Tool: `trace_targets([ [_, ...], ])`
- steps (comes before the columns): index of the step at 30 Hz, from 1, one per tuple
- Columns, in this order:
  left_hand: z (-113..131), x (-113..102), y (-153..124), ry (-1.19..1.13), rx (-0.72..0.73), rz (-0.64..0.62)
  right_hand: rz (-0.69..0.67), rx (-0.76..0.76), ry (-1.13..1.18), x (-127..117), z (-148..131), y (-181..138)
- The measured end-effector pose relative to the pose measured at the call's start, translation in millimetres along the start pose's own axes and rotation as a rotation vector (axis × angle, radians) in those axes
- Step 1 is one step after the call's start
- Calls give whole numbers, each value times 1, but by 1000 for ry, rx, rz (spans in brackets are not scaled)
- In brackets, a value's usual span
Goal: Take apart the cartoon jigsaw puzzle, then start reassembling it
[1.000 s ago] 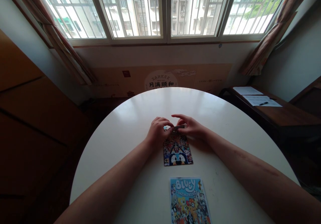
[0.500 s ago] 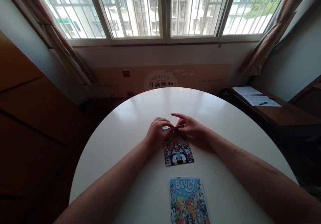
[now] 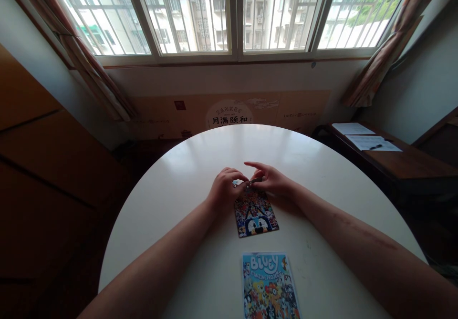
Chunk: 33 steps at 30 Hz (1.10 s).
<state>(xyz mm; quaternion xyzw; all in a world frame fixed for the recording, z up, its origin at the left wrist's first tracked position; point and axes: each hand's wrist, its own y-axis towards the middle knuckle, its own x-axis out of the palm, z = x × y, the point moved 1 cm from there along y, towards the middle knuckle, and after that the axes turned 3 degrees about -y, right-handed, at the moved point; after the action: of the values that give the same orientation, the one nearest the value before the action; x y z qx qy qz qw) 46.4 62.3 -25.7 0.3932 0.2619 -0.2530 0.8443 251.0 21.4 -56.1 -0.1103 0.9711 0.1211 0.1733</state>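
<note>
A flat rectangular picture board (image 3: 256, 214), crowded with small coloured figures and a blue cartoon dog's face, lies on the white table. My left hand (image 3: 226, 185) is closed at its far left corner, thumb and fingers pinched on the edge. At the far edge, my right hand (image 3: 270, 178) pinches a small narrow grey piece (image 3: 256, 180) whose kind I cannot make out; one finger stretches out to the left. The fingertips of both hands nearly meet and hide part of the board's far edge.
Nearer to me on the round white table (image 3: 171, 176) lies a blue booklet (image 3: 270, 285) lettered "Bluey Fanzine Project". To the right, a brown desk (image 3: 418, 159) holds papers (image 3: 372, 142) and a pen. A barred window and curtains are beyond.
The picture board has turned slightly, its near end shifting a little to the right. Both hands keep nearly the same place and grip.
</note>
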Motion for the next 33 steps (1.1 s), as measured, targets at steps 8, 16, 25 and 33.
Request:
trace_targets([
  [8,-12,-5,2,100,-216,122,1,7,9,0,-3,-1],
  [16,-31,-5,2,310,-402,152,5,12,-41,-1,-6,-2],
  [25,-35,-1,0,331,-397,177,-4,-18,-85,-2,-4,-2],
  [33,-9,-3,0,236,-165,124,-25,-56,6,0,-6,-2],
])
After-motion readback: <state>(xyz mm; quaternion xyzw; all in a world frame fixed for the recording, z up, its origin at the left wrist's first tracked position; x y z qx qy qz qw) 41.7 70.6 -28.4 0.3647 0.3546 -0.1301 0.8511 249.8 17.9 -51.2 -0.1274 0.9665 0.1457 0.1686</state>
